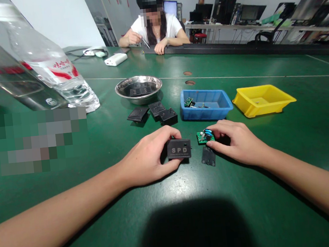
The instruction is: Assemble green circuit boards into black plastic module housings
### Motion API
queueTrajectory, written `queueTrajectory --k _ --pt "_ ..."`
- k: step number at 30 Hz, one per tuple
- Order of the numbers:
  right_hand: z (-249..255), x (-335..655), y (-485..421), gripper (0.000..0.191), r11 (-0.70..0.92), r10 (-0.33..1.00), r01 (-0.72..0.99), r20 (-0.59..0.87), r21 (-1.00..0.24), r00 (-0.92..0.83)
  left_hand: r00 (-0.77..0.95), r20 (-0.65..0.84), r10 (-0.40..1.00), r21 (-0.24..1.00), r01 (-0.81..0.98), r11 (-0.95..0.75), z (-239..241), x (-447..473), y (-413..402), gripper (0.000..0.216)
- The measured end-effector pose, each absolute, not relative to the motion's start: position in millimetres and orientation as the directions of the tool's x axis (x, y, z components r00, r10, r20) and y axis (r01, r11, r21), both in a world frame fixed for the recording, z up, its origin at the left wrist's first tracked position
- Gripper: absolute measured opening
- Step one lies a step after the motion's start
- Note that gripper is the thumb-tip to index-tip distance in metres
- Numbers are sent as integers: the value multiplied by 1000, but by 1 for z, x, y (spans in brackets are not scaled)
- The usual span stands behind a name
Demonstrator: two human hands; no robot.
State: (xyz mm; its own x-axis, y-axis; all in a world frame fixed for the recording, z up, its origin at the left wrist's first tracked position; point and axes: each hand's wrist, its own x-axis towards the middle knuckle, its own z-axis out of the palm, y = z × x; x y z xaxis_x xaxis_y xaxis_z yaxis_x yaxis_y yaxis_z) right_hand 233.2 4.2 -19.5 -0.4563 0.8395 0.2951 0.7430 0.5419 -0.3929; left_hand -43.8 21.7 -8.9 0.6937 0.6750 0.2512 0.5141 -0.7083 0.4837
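My left hand (149, 158) is closed around a small black box marked SPD (179, 149), held just above the green table (172, 200). My right hand (237, 141) pinches a small green circuit board (204, 136) with a blue part on it. A flat black cover piece (208, 156) lies on the table just below that board, by my right fingers.
Three black housings (152, 114) lie ahead of my left hand. Behind them stands a steel bowl (138, 88) holding black parts. A blue tray (203, 104) with circuit boards and a yellow tray (262, 99) sit to the right. A water bottle (51, 68) stands at left. A person (155, 27) sits across.
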Motion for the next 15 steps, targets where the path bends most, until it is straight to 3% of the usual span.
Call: queueTrajectory --k 15 --pt "-19 234 3 24 601 799 683 280 -416 -533 696 254 671 477 514 -713 -10 -44 22 27"
